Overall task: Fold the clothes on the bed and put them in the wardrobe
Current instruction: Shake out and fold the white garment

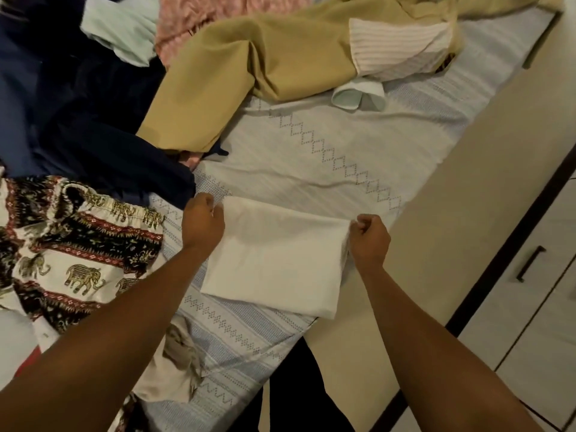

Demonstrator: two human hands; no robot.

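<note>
A: What does the bed (pixel 327 157) look like?

B: It has a pale patterned cover and runs alongside a cream cabinet front (pixel 486 169). Drawers with a dark handle (pixel 530 263) sit at the right. Whether that is the wardrobe, I cannot tell.

A: And the piece being worked on?

B: A white cloth (pixel 274 257) lies flat on the near part of the bed, already doubled into a rough rectangle. The left hand (pixel 202 221) pinches its far left corner in curled fingers. The right hand (pixel 371 241) pinches the far right corner the same way.

A: So how far along is the job?

B: Early, I judge. This 1 cloth is part-folded, with probably 1 more fold to go. I see no finished stack on the bed and nothing put away.

A: What is left?

B: Most of it. A tan garment (pixel 249 67) sprawls across the far side, with a ribbed white piece (pixel 396 45) on it. Dark navy clothes (pixel 93 120) are heaped at the left, with a pink patterned item (pixel 202 17) and a pale green one (pixel 121 29) beyond. An elephant-print garment (pixel 78 244) lies loose beside the left arm and a crumpled beige piece (pixel 177 363) under it. A small white roll (pixel 358 96) sits near the tan garment; it may be done.
</note>
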